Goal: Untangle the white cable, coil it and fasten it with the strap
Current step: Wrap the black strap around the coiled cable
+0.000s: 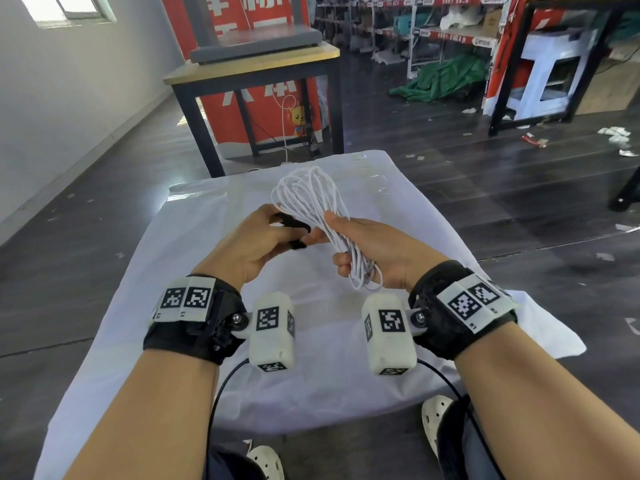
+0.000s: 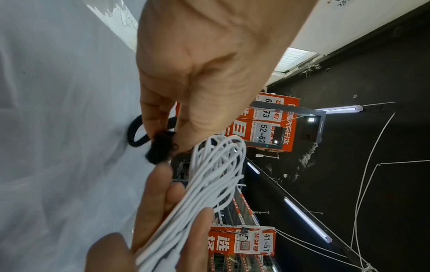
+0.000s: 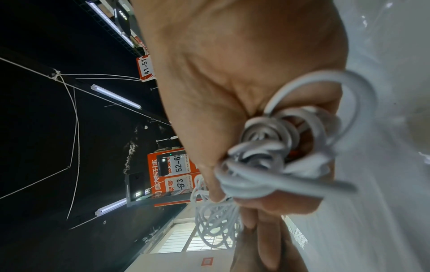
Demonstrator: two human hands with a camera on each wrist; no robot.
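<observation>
Cable [image 1: 313, 202] coiled in right grip [image 1: 374, 251] — strap [image 1: 292, 225] beside.

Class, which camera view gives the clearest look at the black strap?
The left wrist view: the black strap fills the middle, pinched by the left hand beside the white cable. The head view shows it small between the hands; the right wrist view does not show it.

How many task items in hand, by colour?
White: 1, the coiled cable, gripped by the right hand.
Black: 1, the strap, pinched by the left hand.
Total: 2.
</observation>
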